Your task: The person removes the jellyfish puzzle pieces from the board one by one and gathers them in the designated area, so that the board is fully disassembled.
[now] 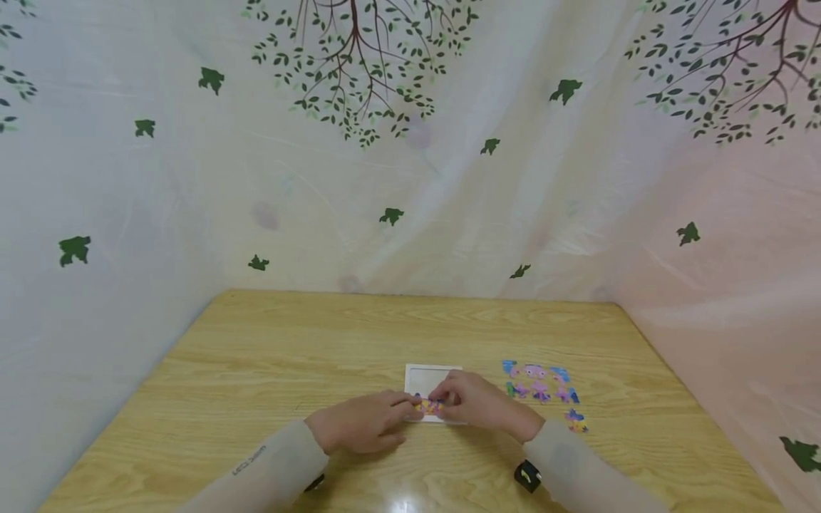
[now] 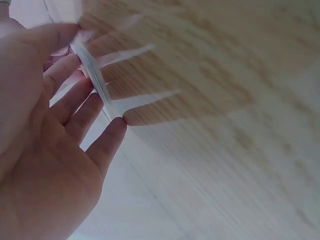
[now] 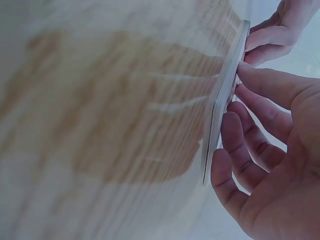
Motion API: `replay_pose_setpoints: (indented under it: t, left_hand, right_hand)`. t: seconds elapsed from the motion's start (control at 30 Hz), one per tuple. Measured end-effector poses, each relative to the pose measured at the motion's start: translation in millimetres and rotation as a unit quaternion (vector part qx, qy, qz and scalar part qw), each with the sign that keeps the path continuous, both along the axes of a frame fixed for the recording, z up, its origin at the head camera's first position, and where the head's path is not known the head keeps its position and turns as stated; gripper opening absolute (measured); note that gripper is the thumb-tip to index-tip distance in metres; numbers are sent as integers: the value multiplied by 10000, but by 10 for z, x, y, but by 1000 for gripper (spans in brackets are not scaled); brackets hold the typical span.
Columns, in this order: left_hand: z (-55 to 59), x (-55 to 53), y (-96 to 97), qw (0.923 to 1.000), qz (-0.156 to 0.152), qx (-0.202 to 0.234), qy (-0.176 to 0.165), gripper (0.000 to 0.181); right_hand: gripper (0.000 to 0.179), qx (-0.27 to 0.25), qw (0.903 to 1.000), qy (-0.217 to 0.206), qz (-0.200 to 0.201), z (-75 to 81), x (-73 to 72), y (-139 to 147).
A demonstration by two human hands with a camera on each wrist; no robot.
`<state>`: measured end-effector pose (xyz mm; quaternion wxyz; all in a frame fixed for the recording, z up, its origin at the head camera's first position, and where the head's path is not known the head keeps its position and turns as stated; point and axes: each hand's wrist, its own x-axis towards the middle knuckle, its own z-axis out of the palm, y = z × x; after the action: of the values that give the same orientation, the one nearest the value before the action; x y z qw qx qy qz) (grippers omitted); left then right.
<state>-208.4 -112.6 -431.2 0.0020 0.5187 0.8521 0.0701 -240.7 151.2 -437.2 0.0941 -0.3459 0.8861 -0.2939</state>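
Note:
A white puzzle tray (image 1: 417, 368) lies on the table, with colourful jigsaw pieces (image 1: 428, 407) along its near side and bare backing behind them. My left hand (image 1: 368, 422) comes in from the left, its loosely extended fingertips at the left end of that row. In the left wrist view, fingers (image 2: 107, 137) touch the tray's edge. From the right, my right hand (image 1: 484, 405) reaches over the tray with bent fingers. In the right wrist view its thumb (image 3: 270, 85) is on the tray's edge; I cannot tell whether it pinches a piece.
Right of the tray lies a group of pink, purple and blue jigsaw pieces (image 1: 539, 381), with more pieces (image 1: 576, 420) nearer me. The wooden table (image 1: 288, 342) meets a leaf-printed cloth (image 1: 449, 235) at the back and sides. A black wrist device (image 1: 527, 476) hangs beneath the right sleeve.

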Motion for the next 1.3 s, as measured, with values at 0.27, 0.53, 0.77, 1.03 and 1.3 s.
replay_pose_setpoints:
  t: [0.27, 0.53, 0.77, 1.03, 1.3]
  left_hand:
    - [-20, -36, -23, 9984, -298, 161, 442, 32]
    - [-24, -28, -29, 9987, -261, 176, 396, 32]
    - [-5, -23, -19, 10000, 12, -13, 30, 33]
    - [-6, -26, -26, 9991, 84, 102, -393, 40]
    - [-9, -17, -23, 9973, 127, 118, -707, 46]
  right_hand:
    - [20, -133, 9998, 121, 48, -7, -9, -11]
    - [20, -426, 9983, -332, 223, -33, -26, -37]
    - [11, -339, 9986, -343, 235, -15, -46, 26]
    - [10, -489, 9974, -486, 221, 61, -68, 300]
    - [13, -315, 9980, -546, 70, 140, -68, 742]
